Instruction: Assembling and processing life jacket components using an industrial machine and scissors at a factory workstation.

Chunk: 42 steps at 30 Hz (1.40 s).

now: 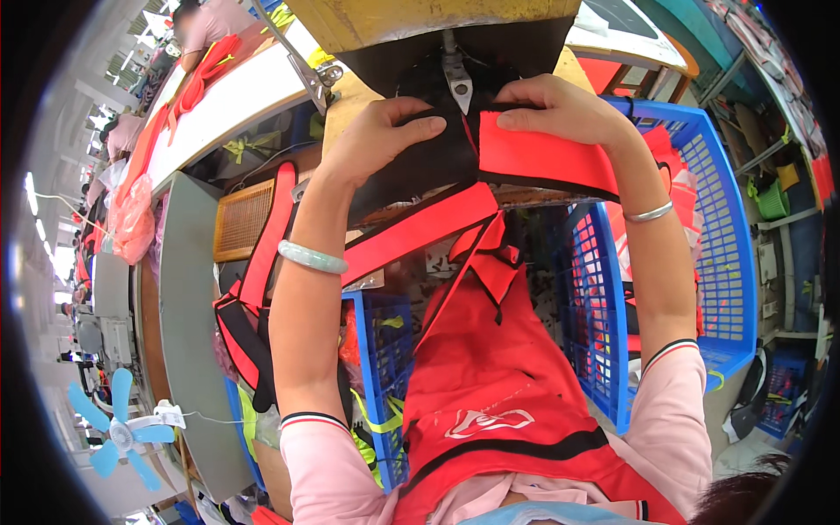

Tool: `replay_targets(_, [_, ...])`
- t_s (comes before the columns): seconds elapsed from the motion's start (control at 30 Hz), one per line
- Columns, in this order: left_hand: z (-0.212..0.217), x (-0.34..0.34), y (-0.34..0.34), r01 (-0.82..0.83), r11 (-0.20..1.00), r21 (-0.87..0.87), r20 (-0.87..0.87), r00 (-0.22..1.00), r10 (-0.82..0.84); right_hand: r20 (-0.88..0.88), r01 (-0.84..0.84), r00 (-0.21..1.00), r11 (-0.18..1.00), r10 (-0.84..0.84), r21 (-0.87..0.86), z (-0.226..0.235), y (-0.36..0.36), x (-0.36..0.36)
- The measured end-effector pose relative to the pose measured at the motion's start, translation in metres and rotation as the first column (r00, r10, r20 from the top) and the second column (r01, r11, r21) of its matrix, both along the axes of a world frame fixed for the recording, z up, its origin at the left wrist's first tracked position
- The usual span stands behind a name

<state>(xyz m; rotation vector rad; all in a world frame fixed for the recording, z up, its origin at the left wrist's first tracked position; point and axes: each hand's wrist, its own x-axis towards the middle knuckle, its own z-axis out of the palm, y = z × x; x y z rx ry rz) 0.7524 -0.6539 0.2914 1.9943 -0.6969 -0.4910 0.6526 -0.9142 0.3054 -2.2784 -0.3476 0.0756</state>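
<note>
My left hand (385, 136) pinches a black fabric piece (407, 171), thumb on top, just left of the pointed metal part (458, 83) of a machine. On the other side of that part, my right hand (564, 109) grips a bright red fabric strip (547, 159) with black edging, its thumb lying flat on the red face. Both pieces meet below the metal tip; the fingers beneath are partly hidden. Another length of red strip (420, 232) with black edging hangs down toward my left forearm. A red apron (507, 350) covers my lap.
The machine's worn yellow housing (437, 22) overhangs my hands. Blue plastic baskets (731, 236) with red pieces stand at right, and another blue basket (385, 324) by my left arm. More red strips (258, 280) hang at left, near a grey panel (197, 324) and a small blue fan (122, 429).
</note>
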Motion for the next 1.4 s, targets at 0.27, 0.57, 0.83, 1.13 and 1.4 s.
replay_targets(0.27, [0.010, -0.052, 0.047, -0.062, 0.980, 0.187, -0.098, 0.992, 0.082, -0.020, 0.027, 0.999, 0.999, -0.026, 0.040, -0.001, -0.001, -0.052])
replay_targets(0.57, [-0.043, -0.176, 0.040, -0.063, 0.997, 0.052, 0.248, 0.968, 0.048, 0.176, 0.012, 0.984, 0.994, -0.032, 0.110, -0.010, 0.021, -0.099])
replay_targets(0.83, [-0.016, -0.157, 0.047, -0.116, 0.980, -0.164, 0.441, 0.879, 0.178, 0.061, 0.041, 0.997, 0.993, -0.047, 0.107, -0.026, 0.021, -0.150])
replay_targets(1.13, [-0.002, -0.127, 0.014, -0.080, 0.990, -0.115, 0.891, 0.433, 0.138, 0.032, 0.098, 0.993, 0.941, -0.114, 0.324, -0.026, 0.050, -0.137])
replay_targets(1.4, [-0.006, -0.098, 0.002, 0.009, 0.999, -0.038, 0.957, 0.287, 0.034, -0.054, 0.094, 0.995, 0.921, -0.079, 0.377, -0.018, 0.052, -0.093])
